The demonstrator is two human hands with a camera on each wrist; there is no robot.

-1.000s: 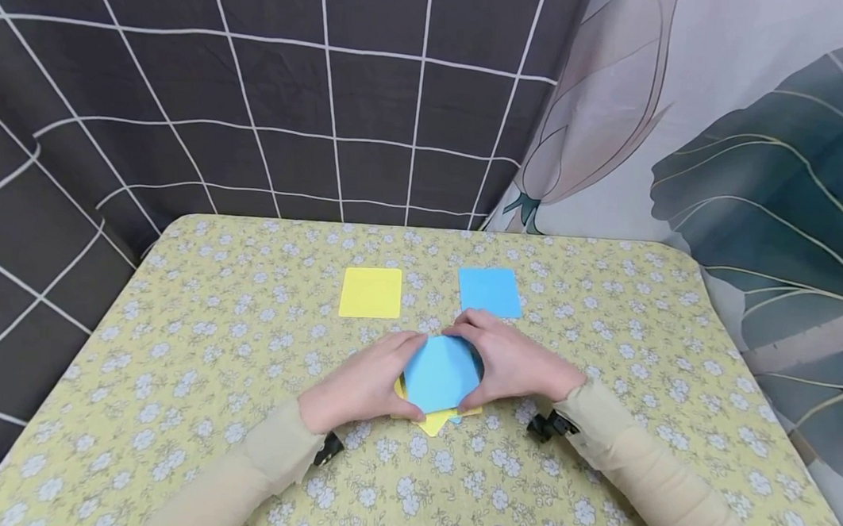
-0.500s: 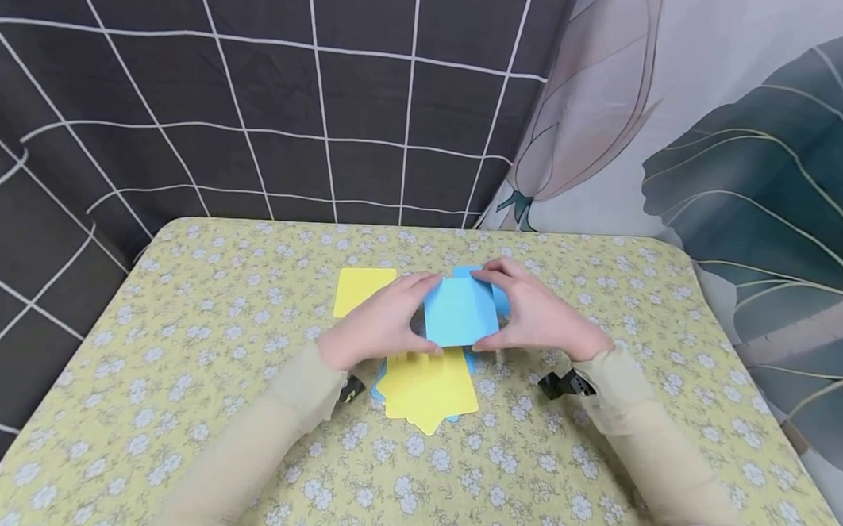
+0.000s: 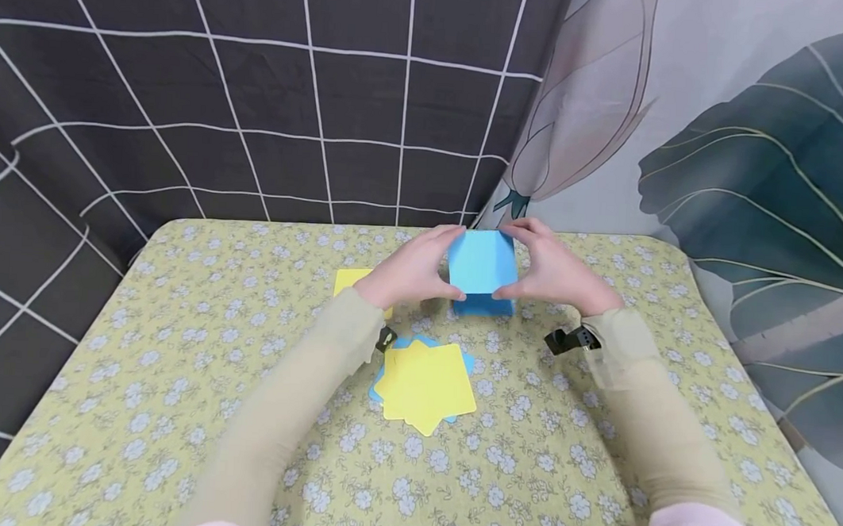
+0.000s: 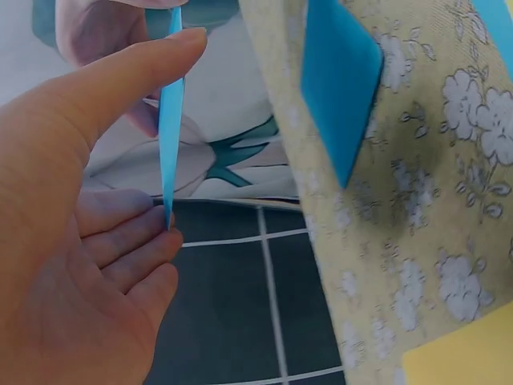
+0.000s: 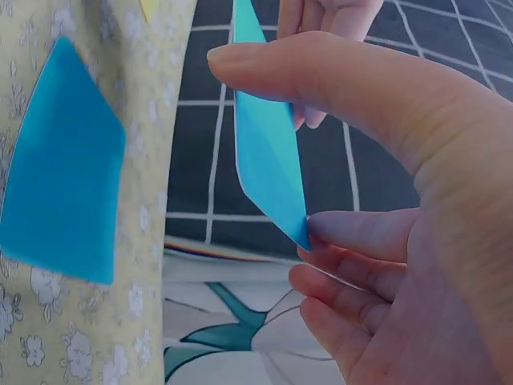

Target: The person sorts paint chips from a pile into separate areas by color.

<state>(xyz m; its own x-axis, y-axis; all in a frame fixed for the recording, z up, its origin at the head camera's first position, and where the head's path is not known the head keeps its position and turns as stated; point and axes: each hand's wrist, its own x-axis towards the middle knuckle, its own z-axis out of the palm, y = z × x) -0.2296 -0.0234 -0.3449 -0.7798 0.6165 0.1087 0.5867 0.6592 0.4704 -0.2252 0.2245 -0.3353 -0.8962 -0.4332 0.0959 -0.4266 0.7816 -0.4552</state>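
Observation:
A square blue card (image 3: 482,262) is held in the air between both hands. My left hand (image 3: 417,267) pinches its left edge between thumb and fingertips, and my right hand (image 3: 557,270) does the same at the right edge. Beneath it, a second blue card (image 5: 64,176) lies flat on the table; the wrist views show a gap between the two. Nearer me rests a fanned pile of yellow cards (image 3: 429,386), with blue corners poking out from under it. A single yellow card (image 3: 350,278) lies to the left, partly hidden by my left hand and wrist.
A yellow flowered cloth (image 3: 172,377) covers the table. Behind the table hangs a dark cloth with a white grid (image 3: 259,88). On the right is a pale curtain (image 3: 685,150) with large flower and leaf prints.
Both hands have lifted the blue card off the pile and carried it forward, away from me, over the blue card at the back. The pile's yellow top is now uncovered.

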